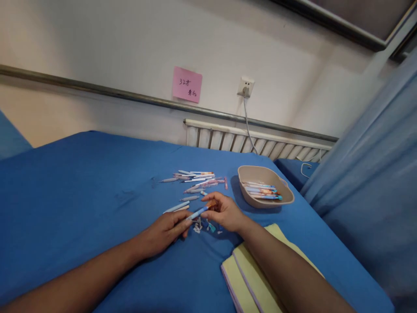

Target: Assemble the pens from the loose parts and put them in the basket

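Note:
Between my two hands is a light-blue pen (198, 213) with an orange-brown end. The fingers of my left hand (167, 230) are closed on its lower left end. My right hand (224, 212) pinches the orange-brown end between thumb and fingers. Beneath and just beyond the hands lie small white and teal pen parts (197, 227). Pen barrels (177, 206) rest close to my left fingers. Farther back is a loose pile of refills and pen pieces (198, 177), with pinkish parts (208, 184) nearer me.
A beige basket (288, 195) holding several pens (260, 191) stands on the right of the blue-covered table (81, 195). Under my right forearm lies a folded yellow cloth (239, 269). A radiator (215, 138) and plugged-in cable (248, 121) are behind; a blue curtain (371, 143) hangs at right.

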A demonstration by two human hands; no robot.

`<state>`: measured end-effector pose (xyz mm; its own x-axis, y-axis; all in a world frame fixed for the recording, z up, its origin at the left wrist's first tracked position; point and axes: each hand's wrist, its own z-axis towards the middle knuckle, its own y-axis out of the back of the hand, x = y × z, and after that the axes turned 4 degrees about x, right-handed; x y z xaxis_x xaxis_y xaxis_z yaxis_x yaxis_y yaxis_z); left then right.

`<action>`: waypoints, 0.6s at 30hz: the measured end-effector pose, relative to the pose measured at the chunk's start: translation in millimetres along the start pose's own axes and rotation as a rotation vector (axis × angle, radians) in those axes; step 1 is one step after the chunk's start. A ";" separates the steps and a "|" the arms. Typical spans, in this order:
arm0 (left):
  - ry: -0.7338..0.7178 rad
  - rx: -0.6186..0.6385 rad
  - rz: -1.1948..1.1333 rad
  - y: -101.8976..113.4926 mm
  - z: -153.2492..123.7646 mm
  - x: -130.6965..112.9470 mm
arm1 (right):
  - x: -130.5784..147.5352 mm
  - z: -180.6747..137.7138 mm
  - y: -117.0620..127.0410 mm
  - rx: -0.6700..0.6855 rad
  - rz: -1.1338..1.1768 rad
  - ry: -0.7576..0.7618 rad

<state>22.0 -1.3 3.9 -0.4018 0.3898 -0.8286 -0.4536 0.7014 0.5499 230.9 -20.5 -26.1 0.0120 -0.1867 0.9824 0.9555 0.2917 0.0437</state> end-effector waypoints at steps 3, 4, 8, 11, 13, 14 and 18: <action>0.019 -0.005 -0.023 -3.7 1.3 -2.7 | 0.7 0.1 5.6 0.031 0.041 0.002; 0.020 -0.018 -0.036 -5.4 1.8 -3.7 | 0.8 0.7 8.4 0.040 0.054 0.002; -0.020 -0.128 -0.112 -11.4 6.6 -9.8 | -3.1 8.6 21.1 -0.019 0.200 -0.009; -0.059 -0.214 -0.155 -12.0 16.9 -18.6 | -10.6 18.2 30.6 -0.099 0.264 -0.081; -0.085 -0.249 -0.149 -9.7 28.5 -26.9 | -15.5 23.6 36.4 -0.170 0.236 -0.122; -0.101 -0.257 -0.130 -7.9 35.9 -31.5 | -17.4 25.5 38.9 -0.206 0.206 -0.129; -0.193 -0.271 0.021 0.4 74.3 -53.3 | -20.6 28.3 44.9 -0.222 0.014 -0.075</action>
<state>102.3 22.6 40.5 -0.2667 0.5269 -0.8070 -0.6521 0.5180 0.5537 265.2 23.1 -39.2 0.0120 -0.1110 0.9937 0.9969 0.0787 -0.0032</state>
